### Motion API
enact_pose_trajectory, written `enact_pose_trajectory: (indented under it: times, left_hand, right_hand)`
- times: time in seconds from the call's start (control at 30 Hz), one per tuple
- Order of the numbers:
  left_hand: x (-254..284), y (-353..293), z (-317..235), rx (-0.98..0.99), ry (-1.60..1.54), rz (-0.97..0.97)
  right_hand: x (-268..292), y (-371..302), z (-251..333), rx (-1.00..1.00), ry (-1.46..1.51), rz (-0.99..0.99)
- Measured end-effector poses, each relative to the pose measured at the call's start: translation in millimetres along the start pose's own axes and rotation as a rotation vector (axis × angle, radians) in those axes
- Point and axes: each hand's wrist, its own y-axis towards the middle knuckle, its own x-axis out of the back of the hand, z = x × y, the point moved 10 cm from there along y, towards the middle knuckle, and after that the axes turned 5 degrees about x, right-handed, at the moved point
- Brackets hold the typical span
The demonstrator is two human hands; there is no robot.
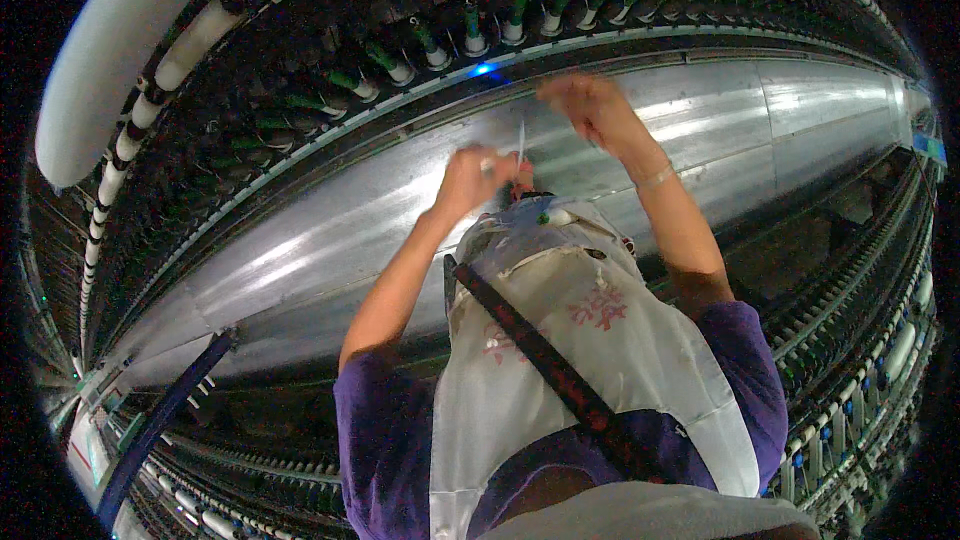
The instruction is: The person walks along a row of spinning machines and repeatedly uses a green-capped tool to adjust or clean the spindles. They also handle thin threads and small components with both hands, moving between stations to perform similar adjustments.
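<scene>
In front of my apron, my left hand (474, 180) is closed, with its fingertips drawn together. A small white bit shows at them, too small to name. Just beside those fingertips a thin white pointed strip (521, 145) stands upright; whether the hand grips it I cannot tell. Higher and to the right, my right hand (592, 110) is raised close to the row of bobbins, its fingers smeared by motion. Bobbins (474, 32) with green upper parts and white lower parts line the machine ahead. A green-and-white piece (556, 217) lies at the top of my white apron (590, 340).
A blue light (483, 70) glows on the machine rail below the bobbins. The shiny metal floor (290, 250) runs along the aisle. Behind me stands another machine row (850, 390) with bobbins. A dark blue post (165, 425) slants at lower left.
</scene>
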Motion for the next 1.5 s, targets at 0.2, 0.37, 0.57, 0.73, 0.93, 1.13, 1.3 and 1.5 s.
enact_pose_trajectory:
  times: [0.2, 0.37, 0.57, 0.73, 0.93, 1.13, 1.3, 1.5]
  left_hand:
    - [-98, -62, 68, -0.482, 0.919, 0.253]
    - [-113, -36, 70, -0.104, 0.833, 0.6]
    - [16, 56, -35, -0.136, -0.034, -0.155]
    - [90, 133, -44, -0.071, -0.03, -0.853]
    - [140, 90, -109, -0.338, -0.187, -1.076]
    - [222, -27, -98, -0.658, -1.539, -0.578]
    - [189, -51, -55, -0.41, -1.972, -0.371]
    - [149, -71, -52, -0.273, -1.919, -0.434]
  right_hand:
    - [-103, -124, 16, 0.431, -0.623, 0.878]
    - [-131, -127, 5, 0.57, -1.153, 0.648]
    - [-121, -121, -8, 0.631, -1.128, 0.588]
    - [-111, -114, -27, 0.649, -1.247, 0.481]
    - [-98, -118, -14, 0.709, -1.164, 0.56]
    - [-104, -115, 11, 0.699, -1.124, 0.698]
    - [-108, -103, 51, 0.781, -0.836, 0.565]
    - [-92, -84, 100, 1.111, -0.775, 0.007]
